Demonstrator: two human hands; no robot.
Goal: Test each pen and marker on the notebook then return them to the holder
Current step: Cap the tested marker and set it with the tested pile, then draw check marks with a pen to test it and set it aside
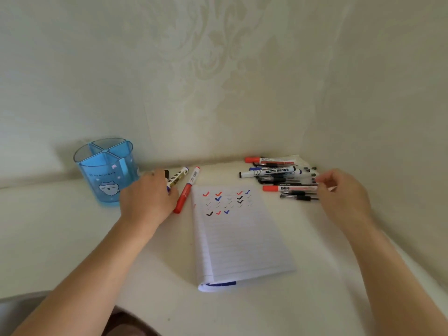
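Here, the blue holder [106, 170] stands by the table's [72, 238] far edge at left; just beside it my left hand [148, 197] curls its fingers round a blue-capped marker [179, 177] lying on the table; a red marker [188, 190] lies just beside the open notebook [240, 238], ticked red, blue and black, mid-table; a pile of pens and markers [278, 175] fills the far right corner; my right hand [344, 192] hovers at the pile's edge, fingers bent; whether they pinch anything, I cannot tell.
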